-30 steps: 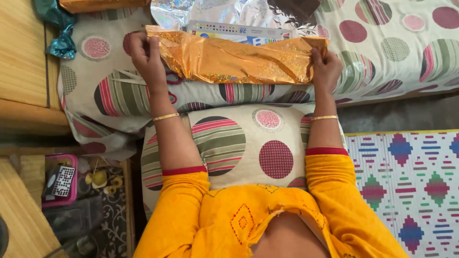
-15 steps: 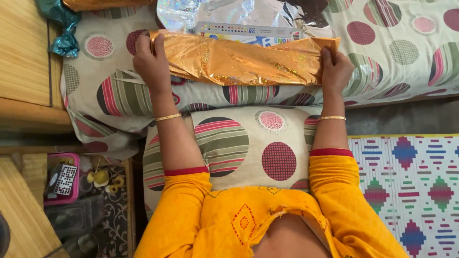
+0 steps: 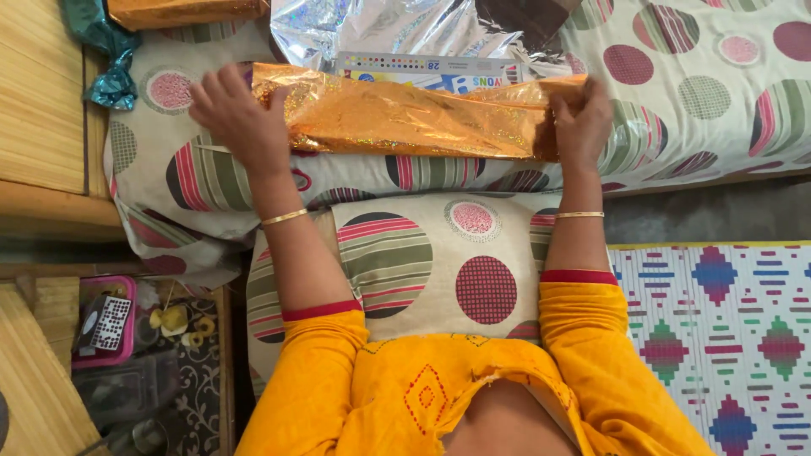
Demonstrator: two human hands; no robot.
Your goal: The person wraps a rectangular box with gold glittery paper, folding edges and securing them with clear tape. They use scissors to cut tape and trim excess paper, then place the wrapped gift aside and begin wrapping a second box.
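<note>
Two hands on glittery orange wrapping foil [image 3: 405, 118]: left hand [image 3: 232, 114] at 9 o'clock, fingers spread flat on it; right hand [image 3: 581, 122] at 3 o'clock, pinching its edge.

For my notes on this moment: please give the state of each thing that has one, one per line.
Orange glitter wrap: folded over, crinkled, lying across the bed.
Left hand: fingers spread, pressing the wrap's end.
Right hand: pinching the other end.
Silver foil sheet: spread out, crumpled.
</note>
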